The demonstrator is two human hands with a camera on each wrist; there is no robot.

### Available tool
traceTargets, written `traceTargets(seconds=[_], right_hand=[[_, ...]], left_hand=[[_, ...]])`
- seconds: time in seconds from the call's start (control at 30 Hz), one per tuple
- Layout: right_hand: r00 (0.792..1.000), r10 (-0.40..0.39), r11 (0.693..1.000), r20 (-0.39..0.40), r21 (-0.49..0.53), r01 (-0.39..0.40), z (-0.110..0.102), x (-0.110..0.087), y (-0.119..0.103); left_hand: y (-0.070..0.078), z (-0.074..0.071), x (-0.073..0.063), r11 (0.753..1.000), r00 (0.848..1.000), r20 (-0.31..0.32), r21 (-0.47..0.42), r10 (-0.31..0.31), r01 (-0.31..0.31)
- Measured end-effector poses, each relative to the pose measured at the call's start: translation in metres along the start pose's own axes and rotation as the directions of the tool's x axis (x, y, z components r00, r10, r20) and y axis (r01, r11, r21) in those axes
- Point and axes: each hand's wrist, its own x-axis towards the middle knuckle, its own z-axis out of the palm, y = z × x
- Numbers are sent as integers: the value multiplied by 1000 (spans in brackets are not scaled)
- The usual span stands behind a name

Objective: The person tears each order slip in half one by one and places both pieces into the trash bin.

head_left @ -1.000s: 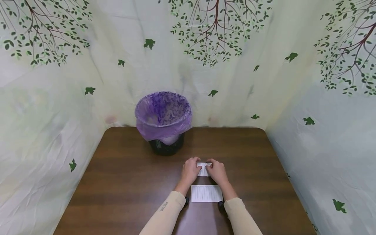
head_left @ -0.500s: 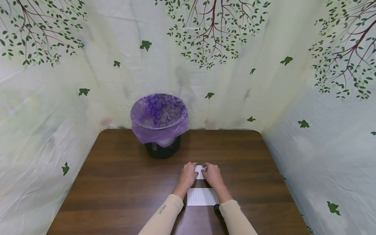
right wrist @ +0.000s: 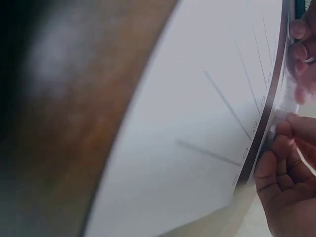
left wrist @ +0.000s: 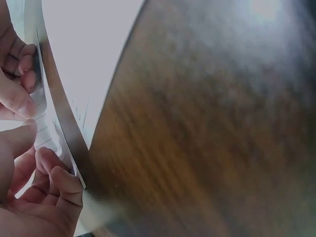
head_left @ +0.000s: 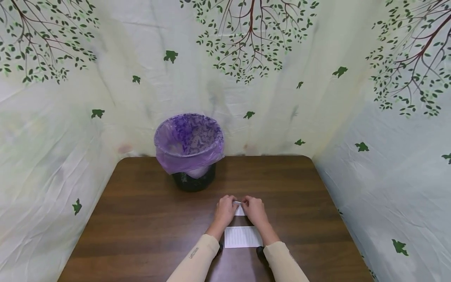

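In the head view, my left hand (head_left: 224, 213) and right hand (head_left: 256, 212) face each other over a small white lined paper (head_left: 240, 211). Both hands pinch its far edge between thumb and fingers, and that edge looks lifted and bent over. Much of the paper is hidden by the hands. The left wrist view has the thumbs nearly meeting over the lined paper (left wrist: 43, 131). A second lined sheet (head_left: 243, 237) lies flat on the table, nearer the body, between the forearms; its printed lines also show in the right wrist view.
A black bin with a purple bag (head_left: 190, 160) stands on the brown table (head_left: 148, 219), at the back, left of the hands. Fabric walls (head_left: 267, 129) printed with trees and leaves enclose the back and sides. Black wrist devices (head_left: 260, 251) sit below the sleeves.
The paper's far edge lay flat before; now it is raised and bent toward me between the fingers. The hands came closer together. The head view has shifted slightly.
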Motion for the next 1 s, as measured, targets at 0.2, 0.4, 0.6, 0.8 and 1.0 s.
traceTargets(seconds=[0.2, 0.4, 0.6, 0.8, 1.0], right_hand=[[1000, 2, 997, 1, 76, -2, -7, -1, -10], [999, -41, 991, 21, 130, 37, -19, 4, -21], [995, -91, 986, 36, 141, 85, -28, 5, -32], [995, -100, 984, 6, 147, 98, -33, 3, -47], [988, -152, 976, -3, 159, 151, -34, 4, -64]], left_hand=[[3, -14, 0, 999, 996, -79, 13, 40, -39], [10, -34, 1, 996, 991, -97, 21, 90, -89], [12, -49, -4, 994, 986, -121, 8, 112, -111], [8, -62, -9, 987, 977, -140, -1, 158, -159], [2, -75, -16, 985, 970, -189, -43, 155, -166]])
